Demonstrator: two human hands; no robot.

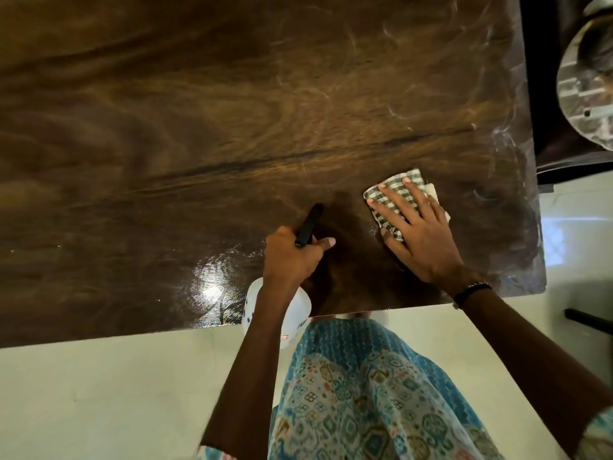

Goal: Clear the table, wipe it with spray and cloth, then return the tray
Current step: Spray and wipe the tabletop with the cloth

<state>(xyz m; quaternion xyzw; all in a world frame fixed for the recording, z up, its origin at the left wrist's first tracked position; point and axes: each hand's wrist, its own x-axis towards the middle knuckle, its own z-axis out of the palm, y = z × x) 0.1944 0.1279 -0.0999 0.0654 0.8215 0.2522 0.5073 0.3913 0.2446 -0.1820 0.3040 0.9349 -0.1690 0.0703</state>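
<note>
The dark glossy wood-grain table fills the upper view, with faint wipe streaks at its right side. My left hand grips the black trigger head of a white spray bottle held over the table's near edge, nozzle pointing away from me. My right hand lies flat, fingers spread, pressing a green-and-white checked cloth onto the tabletop near the right front corner. Most of the bottle body is hidden by my left wrist.
A round metal tray rests on a dark surface beyond the table's right edge. White tiled floor lies below the near edge and to the right. A black bar sticks out low on the right. My patterned blue garment hangs below.
</note>
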